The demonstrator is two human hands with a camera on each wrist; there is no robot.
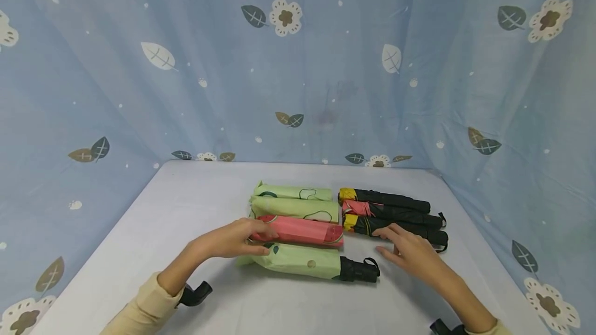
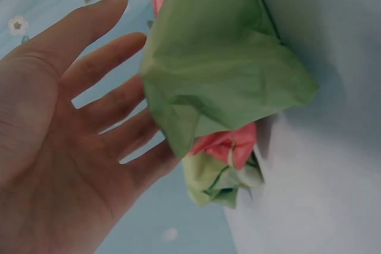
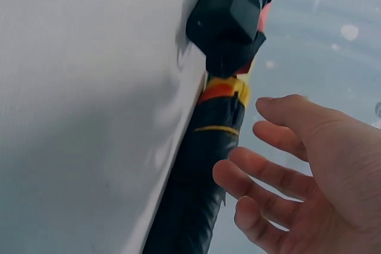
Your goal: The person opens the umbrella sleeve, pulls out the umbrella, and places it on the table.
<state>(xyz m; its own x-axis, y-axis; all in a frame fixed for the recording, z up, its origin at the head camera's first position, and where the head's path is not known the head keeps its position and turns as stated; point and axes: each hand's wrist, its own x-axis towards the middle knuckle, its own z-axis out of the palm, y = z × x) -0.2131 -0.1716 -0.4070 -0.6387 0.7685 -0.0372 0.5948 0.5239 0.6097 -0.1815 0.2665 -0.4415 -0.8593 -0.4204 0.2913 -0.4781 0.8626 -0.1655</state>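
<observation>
A column of folded umbrellas in cloth sleeves lies on the left. The front one is a light green umbrella with a black handle and strap to the right. Behind it lies a red umbrella. My left hand hovers by the left ends of these two, fingers spread and nothing held; the left wrist view shows the green sleeve right at the fingertips. My right hand, fingers loosely bent and empty, is beside the front black umbrella with a yellow end, also seen in the right wrist view.
Two more light green umbrellas lie behind the red one. To the right, a black umbrella with a red end and another with a yellow end lie behind the front black one. A blue patterned curtain surrounds the white table.
</observation>
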